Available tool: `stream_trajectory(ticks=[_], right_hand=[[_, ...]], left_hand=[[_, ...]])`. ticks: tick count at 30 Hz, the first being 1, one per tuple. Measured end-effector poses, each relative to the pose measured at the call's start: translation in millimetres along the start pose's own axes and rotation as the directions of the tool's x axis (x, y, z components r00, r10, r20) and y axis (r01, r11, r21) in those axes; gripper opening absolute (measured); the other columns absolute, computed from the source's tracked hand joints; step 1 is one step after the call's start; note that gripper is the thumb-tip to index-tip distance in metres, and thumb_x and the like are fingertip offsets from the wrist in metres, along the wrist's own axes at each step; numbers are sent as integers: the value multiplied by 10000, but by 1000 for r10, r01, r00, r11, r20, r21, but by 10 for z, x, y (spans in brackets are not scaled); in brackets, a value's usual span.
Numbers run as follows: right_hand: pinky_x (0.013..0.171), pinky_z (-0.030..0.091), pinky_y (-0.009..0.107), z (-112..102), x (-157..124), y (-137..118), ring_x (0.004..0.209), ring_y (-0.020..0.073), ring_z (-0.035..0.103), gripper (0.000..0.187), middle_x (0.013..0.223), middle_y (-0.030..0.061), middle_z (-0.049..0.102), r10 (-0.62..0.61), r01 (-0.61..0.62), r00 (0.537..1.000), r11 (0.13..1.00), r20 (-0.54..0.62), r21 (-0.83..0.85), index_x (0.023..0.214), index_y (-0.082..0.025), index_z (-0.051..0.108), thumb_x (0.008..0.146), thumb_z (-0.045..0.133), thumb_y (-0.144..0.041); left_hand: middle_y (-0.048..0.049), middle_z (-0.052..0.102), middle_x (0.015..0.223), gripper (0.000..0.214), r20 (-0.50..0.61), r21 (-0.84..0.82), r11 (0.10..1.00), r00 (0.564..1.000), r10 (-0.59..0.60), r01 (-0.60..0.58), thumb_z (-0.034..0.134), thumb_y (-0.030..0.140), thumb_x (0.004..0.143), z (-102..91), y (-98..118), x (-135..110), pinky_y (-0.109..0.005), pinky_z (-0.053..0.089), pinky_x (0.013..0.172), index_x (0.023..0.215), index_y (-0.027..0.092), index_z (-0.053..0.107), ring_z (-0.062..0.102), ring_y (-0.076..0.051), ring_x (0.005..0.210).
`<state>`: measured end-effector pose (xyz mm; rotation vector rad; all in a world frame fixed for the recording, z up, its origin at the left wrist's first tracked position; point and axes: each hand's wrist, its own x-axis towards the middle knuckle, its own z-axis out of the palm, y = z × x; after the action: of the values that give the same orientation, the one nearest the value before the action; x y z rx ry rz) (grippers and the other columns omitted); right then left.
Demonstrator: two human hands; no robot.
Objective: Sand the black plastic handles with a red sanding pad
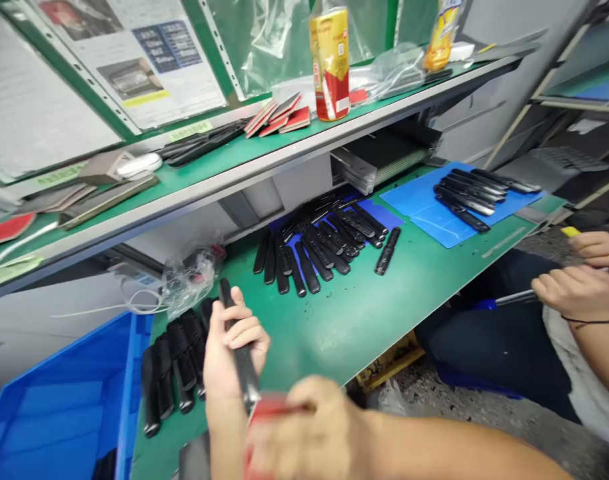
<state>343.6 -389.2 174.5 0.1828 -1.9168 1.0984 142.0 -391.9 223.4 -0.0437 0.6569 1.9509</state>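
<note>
My left hand (pixel 227 353) is closed around a long, flat black bar-shaped part (pixel 244 368), held at a slant. Its upper end sticks out above my fingers, and its lower end looks shiny. My right hand (pixel 324 427), smeared by motion, grips a red sanding pad (pixel 270 408) against that lower end. Left of my left hand, several similar black parts (pixel 177 353) lie side by side on the green tabletop (pixel 364 327). A larger spread of black parts (pixel 324 247) lies farther back, partly on a blue sheet.
A blue bin (pixel 59 400) stands at the left. On the shelf (pixel 209 167) are red-backed pads (pixel 279 117) and a yellow-red carton (pixel 330 67). More black parts (pixel 469 190) lie on a blue mat (pixel 434 223). A co-worker's hands (pixel 579 290) hold a tool at the right.
</note>
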Motion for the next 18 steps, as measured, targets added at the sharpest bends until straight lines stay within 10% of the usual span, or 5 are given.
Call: stream_trajectory(ticks=[5,7,10,14,18], right_hand=[[981,495,312,-561,-330,60,1256,185,606,442,1441,53,595,421,-383,883,902,-207,199,1450,-358,477,1011,481,-407],[899,517,311,-869,-553,75,1158,201,647,465,1487,89,540,751,-500,565,642,-342,581,1419,-311,525,986,507,-482],[766,521,281,-1329,-919,83,921,171,683,434,1374,93,635,957,-92,174,252,-234,963,1264,-245,664,924,583,-502],[771,527,330,-1836,-1317,3,933,224,680,458,1235,73,718,980,210,54,177,-192,962,1179,-243,709,723,750,-261],[758,527,341,-2182,-1520,-194,952,246,691,435,1055,24,765,985,157,34,161,-168,974,1156,-317,711,726,767,-275]], left_hand=[[45,602,714,555,-253,884,466,808,532,-30,765,444,773,-690,-334,481,-299,556,571,1217,237,505,635,-159,564],[-23,641,801,663,-203,979,107,747,633,175,787,499,715,-1009,-527,554,-538,555,778,1266,247,518,697,-331,836],[-203,628,1196,620,6,864,-373,735,679,338,634,620,787,-1247,-790,556,-746,357,949,1254,212,616,504,-536,1222],[-258,543,1375,465,294,821,-568,808,510,60,432,435,940,-667,-1646,764,-722,348,976,1250,153,636,483,-491,1265],[-131,593,1382,466,371,853,-427,924,91,-300,601,287,881,447,-3228,1449,-458,352,1126,1342,214,585,492,-299,1319]])
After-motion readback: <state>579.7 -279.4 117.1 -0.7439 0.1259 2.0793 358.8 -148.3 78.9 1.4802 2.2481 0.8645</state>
